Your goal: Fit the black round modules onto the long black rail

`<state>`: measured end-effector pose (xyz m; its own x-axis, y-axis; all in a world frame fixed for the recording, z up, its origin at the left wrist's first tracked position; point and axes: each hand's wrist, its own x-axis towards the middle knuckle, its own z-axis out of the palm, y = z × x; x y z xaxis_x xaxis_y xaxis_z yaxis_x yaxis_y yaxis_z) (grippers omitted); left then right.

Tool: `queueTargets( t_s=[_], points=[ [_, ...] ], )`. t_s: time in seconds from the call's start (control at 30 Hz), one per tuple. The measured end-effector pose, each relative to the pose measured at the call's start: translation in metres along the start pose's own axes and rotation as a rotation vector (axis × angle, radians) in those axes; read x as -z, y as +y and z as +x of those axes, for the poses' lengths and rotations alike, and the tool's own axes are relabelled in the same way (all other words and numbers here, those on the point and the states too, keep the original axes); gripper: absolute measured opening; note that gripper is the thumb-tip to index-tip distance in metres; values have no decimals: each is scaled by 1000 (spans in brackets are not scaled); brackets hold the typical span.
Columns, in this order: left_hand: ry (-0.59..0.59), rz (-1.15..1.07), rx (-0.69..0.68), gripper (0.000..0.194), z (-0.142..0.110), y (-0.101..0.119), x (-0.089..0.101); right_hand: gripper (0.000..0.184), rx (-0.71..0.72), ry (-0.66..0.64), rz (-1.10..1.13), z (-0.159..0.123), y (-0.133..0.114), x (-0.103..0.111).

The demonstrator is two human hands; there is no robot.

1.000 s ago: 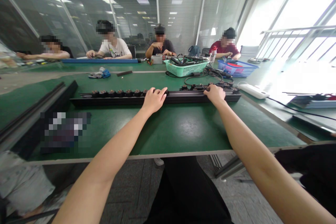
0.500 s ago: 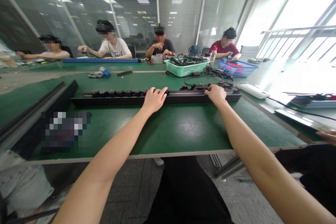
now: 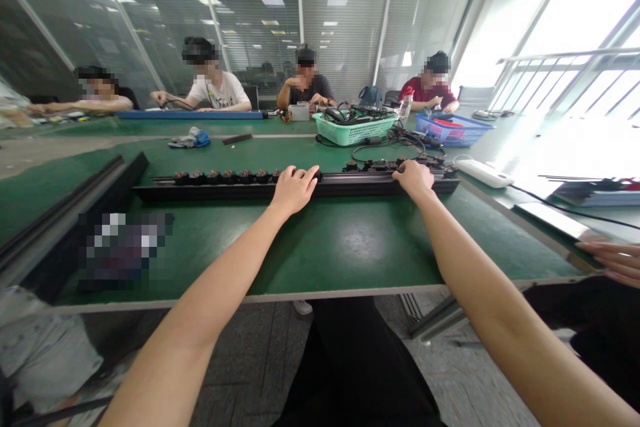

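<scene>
A long black metal rail (image 3: 225, 193) lies across the green table in front of me. Several small round black modules with coppery tops (image 3: 229, 177) stand in a row along its left part. My left hand (image 3: 295, 189) is over the middle of the rail, thumb and index finger closed about a small black module (image 3: 319, 175), mostly hidden. Farther right, my right hand (image 3: 416, 179) has thumb and forefinger at another small black module (image 3: 401, 169) by the rail's back edge. More black modules (image 3: 370, 165) sit just left of that hand.
Behind the rail stand a green basket of cables (image 3: 345, 134) and a blue basket (image 3: 450, 134). A white power strip (image 3: 484, 173) lies to the right. Another black rail (image 3: 95, 213) is at left. A neighbour's hand (image 3: 615, 259) is at the right edge; several people sit opposite.
My right hand has shifted slightly to the right along the rail, while my left hand stays put. At the right edge, a neighbour's hand has come further into view beside a white strip.
</scene>
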<state>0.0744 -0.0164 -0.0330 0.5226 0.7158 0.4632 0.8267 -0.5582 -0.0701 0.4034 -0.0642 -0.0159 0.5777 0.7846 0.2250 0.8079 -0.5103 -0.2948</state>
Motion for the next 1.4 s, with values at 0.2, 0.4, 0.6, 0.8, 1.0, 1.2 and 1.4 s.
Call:
queueTargets(
  t_s=[0.2,0.4,0.6,0.8,1.0,1.2,1.4],
  points=[
    [10,-11,5,53,0,0,-1,39,-4,-2,-9,1,1,0],
    [-10,-17,12,54,0,1,1,38,-1,-24,-17,0,1,4],
    [1,-1,2,53,1,0,0,38,-8,-26,-15,0,1,5],
    [6,0,3,53,0,1,1,38,-4,-25,-13,2,3,3],
    [-1,-22,7,54,0,1,1,39,-6,-33,-19,2,2,3],
    [-3,-8,5,54,0,1,1,40,-49,-45,-7,0,1,6],
    [-3,-7,6,54,0,2,1,39,-62,-39,-10,0,3,7]
  ],
)
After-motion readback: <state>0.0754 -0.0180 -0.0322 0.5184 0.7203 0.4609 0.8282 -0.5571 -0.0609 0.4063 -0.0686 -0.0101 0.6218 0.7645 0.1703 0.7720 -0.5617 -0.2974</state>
